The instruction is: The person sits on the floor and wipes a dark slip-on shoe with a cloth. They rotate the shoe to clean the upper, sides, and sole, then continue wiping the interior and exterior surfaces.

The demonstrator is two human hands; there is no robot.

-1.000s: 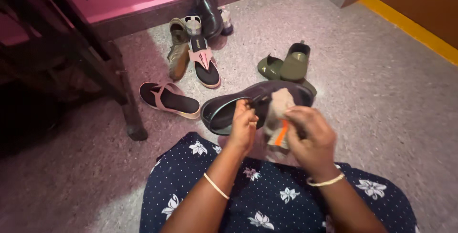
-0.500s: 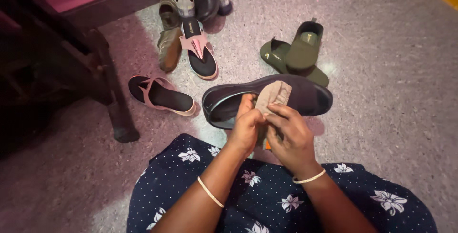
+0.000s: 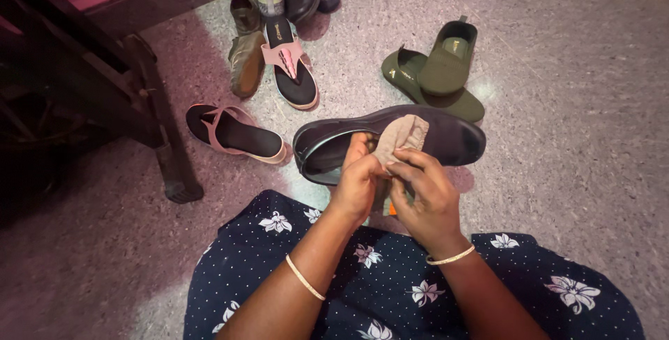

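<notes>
Cloth [image 3: 399, 138] higher, in both hands [image 3: 390, 187].

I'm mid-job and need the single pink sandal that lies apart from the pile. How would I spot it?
Start at the dark wooden furniture leg on the left. Just right of it, flat on the speckled floor, lies the pink sandal, left of the black shoe. Unlike its mate up in the pile, it lies alone.

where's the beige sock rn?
Head view, centre: the beige sock is pinched between the left hand and right hand, just over the dark shoe on the floor.
</notes>
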